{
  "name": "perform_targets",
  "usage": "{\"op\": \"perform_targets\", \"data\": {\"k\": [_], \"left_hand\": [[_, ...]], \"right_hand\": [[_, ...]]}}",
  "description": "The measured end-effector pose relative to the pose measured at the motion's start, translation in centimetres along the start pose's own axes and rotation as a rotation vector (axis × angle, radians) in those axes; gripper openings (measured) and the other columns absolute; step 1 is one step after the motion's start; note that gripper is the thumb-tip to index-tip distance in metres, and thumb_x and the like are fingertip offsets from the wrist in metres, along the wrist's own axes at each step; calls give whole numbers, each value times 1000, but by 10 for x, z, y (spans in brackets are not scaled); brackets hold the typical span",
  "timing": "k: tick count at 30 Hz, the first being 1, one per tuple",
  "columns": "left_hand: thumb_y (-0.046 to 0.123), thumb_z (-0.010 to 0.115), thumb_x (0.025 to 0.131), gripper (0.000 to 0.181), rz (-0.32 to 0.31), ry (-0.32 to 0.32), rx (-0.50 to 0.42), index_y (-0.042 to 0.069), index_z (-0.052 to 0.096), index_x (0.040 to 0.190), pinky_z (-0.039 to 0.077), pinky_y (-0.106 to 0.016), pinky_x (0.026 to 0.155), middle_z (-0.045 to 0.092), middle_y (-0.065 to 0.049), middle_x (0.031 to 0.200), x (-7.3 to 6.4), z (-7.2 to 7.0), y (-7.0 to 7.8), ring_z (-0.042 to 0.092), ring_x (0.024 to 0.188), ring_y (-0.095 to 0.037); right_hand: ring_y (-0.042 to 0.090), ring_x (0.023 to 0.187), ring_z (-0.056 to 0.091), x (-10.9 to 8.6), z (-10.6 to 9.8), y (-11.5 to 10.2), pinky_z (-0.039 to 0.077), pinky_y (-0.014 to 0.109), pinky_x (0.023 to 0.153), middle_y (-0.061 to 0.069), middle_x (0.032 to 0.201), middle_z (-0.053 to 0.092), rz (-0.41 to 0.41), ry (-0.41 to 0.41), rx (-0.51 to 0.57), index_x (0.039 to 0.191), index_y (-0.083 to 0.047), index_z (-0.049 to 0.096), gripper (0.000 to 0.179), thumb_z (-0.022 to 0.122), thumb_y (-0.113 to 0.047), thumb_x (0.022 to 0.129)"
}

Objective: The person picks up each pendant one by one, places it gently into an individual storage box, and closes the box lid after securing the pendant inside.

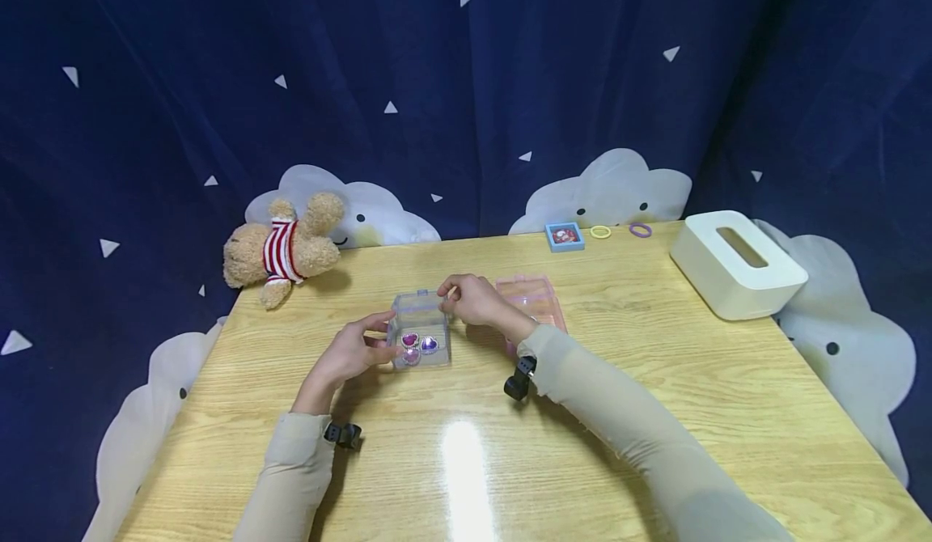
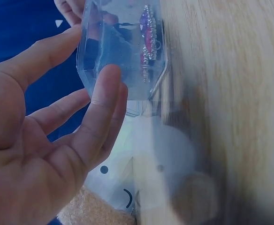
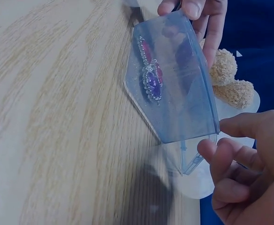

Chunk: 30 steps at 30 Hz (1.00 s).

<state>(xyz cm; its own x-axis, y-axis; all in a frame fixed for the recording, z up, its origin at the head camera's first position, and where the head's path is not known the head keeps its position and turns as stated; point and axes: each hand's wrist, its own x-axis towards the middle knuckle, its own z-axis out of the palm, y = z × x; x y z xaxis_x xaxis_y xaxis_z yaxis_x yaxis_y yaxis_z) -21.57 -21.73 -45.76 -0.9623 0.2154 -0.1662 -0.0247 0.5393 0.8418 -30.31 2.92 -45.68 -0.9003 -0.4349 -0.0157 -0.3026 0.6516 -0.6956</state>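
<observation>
A clear bluish plastic box with its hinged lid raised at the back lies on the table. Inside are three heart-shaped gems with sparkling rims: a magenta one, a purple one and a pale pink one. My left hand holds the box's left side, fingers spread from back to front. At the far right corner, my right hand pinches the edge of the lid between thumb and forefinger. Both wrist views show the gems through the clear walls.
A pink clear box lies partly hidden behind my right wrist. At the back edge are a blue-framed square, a yellow ring and a purple ring. A teddy bear lies back left; a white tissue box stands right.
</observation>
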Motion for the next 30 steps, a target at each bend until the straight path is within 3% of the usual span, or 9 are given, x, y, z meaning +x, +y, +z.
{"op": "perform_targets", "data": {"k": [8,14,20,26,30], "left_hand": [[16,79,86,73,5,2,15,4,44,149,57,-32,82,56,-26,134,1,-1,-2,65,110,-33],[16,79,85,74,-1,9,21,6,45,149,57,-31,81,57,-25,134,2,-1,-2,65,108,-32],[14,80,84,74,-2,13,33,5,45,149,58,-34,83,56,-26,134,1,-1,0,66,109,-35],[14,80,84,74,-3,14,36,5,45,149,58,-35,84,57,-26,134,1,-2,0,66,110,-36],[16,80,84,74,-9,9,36,6,45,149,58,-32,82,56,-26,134,2,-2,-1,66,109,-34]], "right_hand": [[24,65,71,-1,0,-1,52,24,55,4,90,70,47,-18,62,120,-8,67,33,73,-22,91],[23,68,71,-2,-1,-1,52,25,54,4,94,71,66,2,113,128,-8,62,40,72,-19,91],[27,67,72,-1,-1,1,53,26,52,5,98,75,72,26,140,128,-11,59,35,65,-19,95],[37,71,72,1,-2,4,52,25,59,9,99,76,74,39,203,126,-13,56,29,58,-17,97],[39,70,71,1,-3,5,49,24,53,12,101,76,61,42,228,126,-11,56,26,54,-16,100]]}}
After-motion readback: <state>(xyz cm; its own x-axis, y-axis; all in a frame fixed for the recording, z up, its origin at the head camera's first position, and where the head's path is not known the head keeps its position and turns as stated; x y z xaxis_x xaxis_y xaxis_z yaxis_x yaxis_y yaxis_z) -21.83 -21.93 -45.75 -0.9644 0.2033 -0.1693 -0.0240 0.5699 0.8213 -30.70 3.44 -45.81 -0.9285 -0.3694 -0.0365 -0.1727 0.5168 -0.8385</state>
